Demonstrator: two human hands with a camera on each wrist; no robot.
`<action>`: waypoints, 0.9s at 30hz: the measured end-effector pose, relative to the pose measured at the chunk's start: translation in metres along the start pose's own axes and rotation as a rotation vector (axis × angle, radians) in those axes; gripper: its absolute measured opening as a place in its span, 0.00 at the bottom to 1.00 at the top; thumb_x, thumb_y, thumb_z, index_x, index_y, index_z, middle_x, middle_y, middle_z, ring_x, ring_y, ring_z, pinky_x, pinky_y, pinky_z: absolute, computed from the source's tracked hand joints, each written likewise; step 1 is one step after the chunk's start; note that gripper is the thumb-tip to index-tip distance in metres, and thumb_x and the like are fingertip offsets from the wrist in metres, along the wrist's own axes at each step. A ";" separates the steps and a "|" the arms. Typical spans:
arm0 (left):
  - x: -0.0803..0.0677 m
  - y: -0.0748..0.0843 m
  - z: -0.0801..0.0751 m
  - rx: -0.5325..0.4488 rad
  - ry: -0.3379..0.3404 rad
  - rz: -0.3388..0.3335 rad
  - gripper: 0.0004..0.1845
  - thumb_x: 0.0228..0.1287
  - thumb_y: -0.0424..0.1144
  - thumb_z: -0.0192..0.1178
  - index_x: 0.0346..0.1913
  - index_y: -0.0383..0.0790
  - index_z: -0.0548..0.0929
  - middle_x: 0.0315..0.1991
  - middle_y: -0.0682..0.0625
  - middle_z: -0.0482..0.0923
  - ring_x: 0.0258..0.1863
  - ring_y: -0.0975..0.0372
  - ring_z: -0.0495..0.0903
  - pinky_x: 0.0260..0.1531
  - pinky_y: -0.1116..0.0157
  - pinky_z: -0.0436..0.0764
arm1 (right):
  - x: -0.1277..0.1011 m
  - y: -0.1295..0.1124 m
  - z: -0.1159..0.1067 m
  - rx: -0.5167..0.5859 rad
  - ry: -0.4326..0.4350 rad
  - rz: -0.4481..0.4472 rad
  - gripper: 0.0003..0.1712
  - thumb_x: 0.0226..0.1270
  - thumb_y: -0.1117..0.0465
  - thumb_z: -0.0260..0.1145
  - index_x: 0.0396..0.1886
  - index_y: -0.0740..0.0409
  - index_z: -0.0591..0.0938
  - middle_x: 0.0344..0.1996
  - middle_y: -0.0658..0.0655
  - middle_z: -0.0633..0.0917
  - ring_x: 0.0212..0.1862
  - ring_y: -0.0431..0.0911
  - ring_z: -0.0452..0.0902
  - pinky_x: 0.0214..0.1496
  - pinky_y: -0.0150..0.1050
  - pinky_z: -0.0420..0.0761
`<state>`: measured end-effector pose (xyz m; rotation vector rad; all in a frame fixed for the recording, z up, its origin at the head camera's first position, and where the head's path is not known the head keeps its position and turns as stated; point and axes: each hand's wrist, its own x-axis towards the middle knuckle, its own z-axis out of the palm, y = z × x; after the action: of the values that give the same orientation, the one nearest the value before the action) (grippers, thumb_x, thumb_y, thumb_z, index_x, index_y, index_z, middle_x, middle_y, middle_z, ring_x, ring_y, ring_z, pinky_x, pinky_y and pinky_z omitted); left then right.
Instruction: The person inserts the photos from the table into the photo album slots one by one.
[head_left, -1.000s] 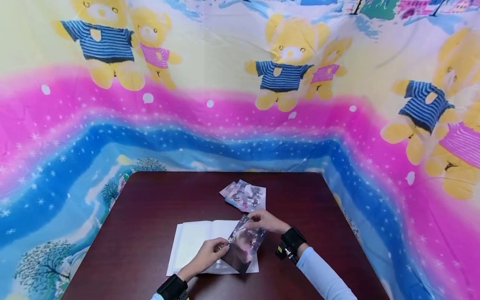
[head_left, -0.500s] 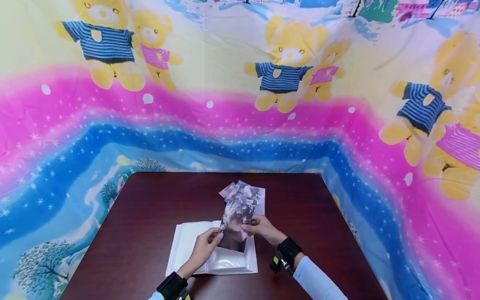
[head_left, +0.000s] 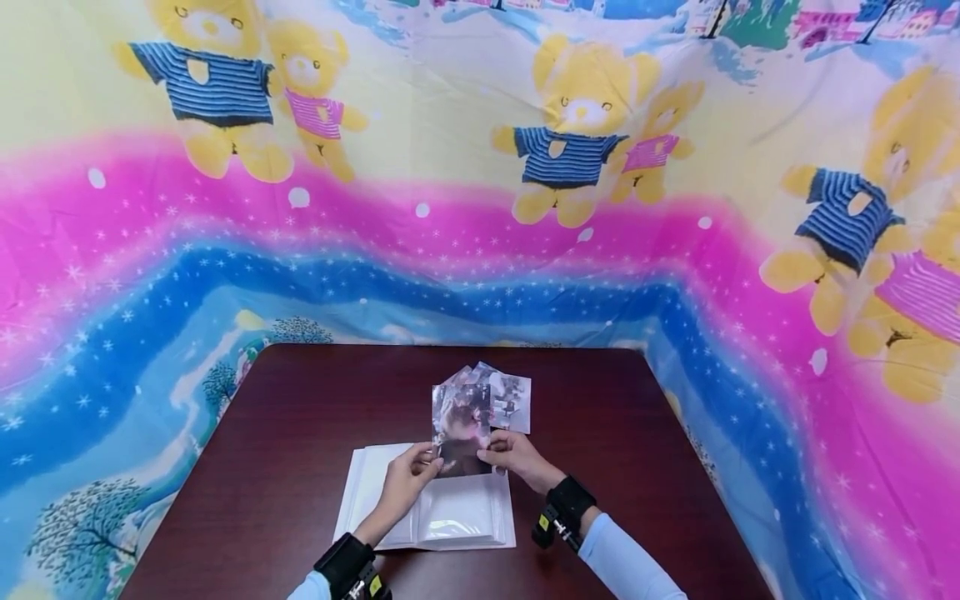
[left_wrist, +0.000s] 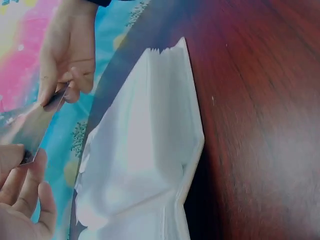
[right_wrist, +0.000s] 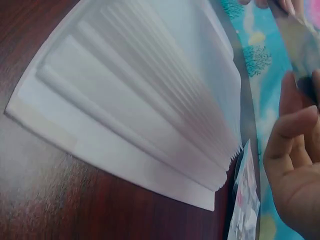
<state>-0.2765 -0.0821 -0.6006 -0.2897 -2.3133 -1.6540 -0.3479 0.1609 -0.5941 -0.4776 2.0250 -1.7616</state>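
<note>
A dark glossy photo (head_left: 460, 421) is held up over the far edge of an open photo album (head_left: 378, 492). My left hand (head_left: 405, 482) pinches its lower left edge between thumb and fingers. On the opposite side, my right hand (head_left: 522, 460) pinches the lower right edge. The album lies spread with white pages and clear sleeves; in the left wrist view its pages (left_wrist: 135, 135) fan up from the spine. Both hands grip the photo (left_wrist: 37, 127) there, above the album's level. The right wrist view shows my right hand (right_wrist: 295, 165) at one edge of the photo.
Behind the held photo, a small pile of loose photos (head_left: 512, 402) lies on the dark red wooden table (head_left: 300, 400). A cloth curtain (head_left: 420, 250) printed with bears surrounds the table's back and sides. Both wrists wear black camera straps (head_left: 573, 502).
The photo has turned from slanted to upright and moved away from the album page toward the pile. My right hand has shifted from its top edge to its lower right edge.
</note>
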 end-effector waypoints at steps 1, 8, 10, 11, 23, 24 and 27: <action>0.001 -0.001 -0.001 0.035 0.001 -0.006 0.14 0.64 0.31 0.66 0.50 0.30 0.82 0.35 0.44 0.85 0.31 0.56 0.85 0.33 0.65 0.83 | 0.001 0.000 0.000 0.003 0.016 -0.006 0.09 0.68 0.63 0.68 0.41 0.64 0.78 0.29 0.49 0.82 0.28 0.45 0.74 0.33 0.40 0.76; -0.016 -0.011 0.004 0.603 -0.110 0.134 0.22 0.57 0.35 0.71 0.51 0.26 0.80 0.45 0.35 0.80 0.47 0.44 0.80 0.41 0.49 0.79 | 0.016 0.004 -0.003 0.084 0.158 -0.027 0.12 0.68 0.70 0.65 0.35 0.66 0.68 0.26 0.49 0.78 0.30 0.43 0.77 0.38 0.50 0.82; -0.021 -0.014 0.008 0.753 -0.156 0.217 0.26 0.55 0.40 0.73 0.51 0.24 0.80 0.51 0.32 0.78 0.53 0.42 0.77 0.44 0.46 0.78 | 0.022 0.003 -0.004 0.116 0.191 -0.039 0.13 0.69 0.70 0.63 0.35 0.67 0.66 0.24 0.49 0.75 0.30 0.44 0.76 0.38 0.47 0.83; -0.023 -0.016 0.010 0.805 -0.182 0.248 0.28 0.55 0.42 0.73 0.53 0.25 0.79 0.54 0.31 0.76 0.56 0.41 0.75 0.47 0.46 0.77 | 0.025 0.002 -0.004 0.131 0.204 -0.037 0.12 0.71 0.69 0.62 0.35 0.67 0.67 0.24 0.50 0.73 0.29 0.44 0.76 0.38 0.45 0.83; 0.015 -0.021 0.011 0.915 -0.555 0.491 0.37 0.55 0.53 0.71 0.62 0.32 0.77 0.63 0.31 0.72 0.65 0.43 0.70 0.62 0.44 0.68 | 0.060 -0.015 0.017 0.131 0.266 -0.094 0.09 0.72 0.74 0.57 0.34 0.76 0.65 0.26 0.55 0.74 0.32 0.47 0.78 0.47 0.59 0.81; 0.016 -0.021 0.012 0.910 -0.551 0.500 0.36 0.55 0.53 0.71 0.61 0.32 0.77 0.62 0.32 0.73 0.64 0.43 0.71 0.62 0.43 0.68 | 0.061 -0.012 0.018 0.136 0.274 -0.103 0.09 0.70 0.76 0.57 0.35 0.78 0.65 0.25 0.56 0.75 0.32 0.48 0.79 0.47 0.60 0.81; 0.016 -0.025 0.015 0.892 -0.517 0.540 0.34 0.54 0.53 0.71 0.60 0.34 0.79 0.60 0.33 0.75 0.62 0.44 0.73 0.60 0.43 0.69 | 0.065 -0.001 0.021 0.135 0.334 -0.077 0.09 0.67 0.77 0.59 0.36 0.78 0.66 0.25 0.58 0.77 0.33 0.51 0.82 0.45 0.55 0.83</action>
<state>-0.3016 -0.0759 -0.6217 -1.0830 -2.7019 -0.2373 -0.3924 0.1096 -0.6007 -0.2341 2.1068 -2.1271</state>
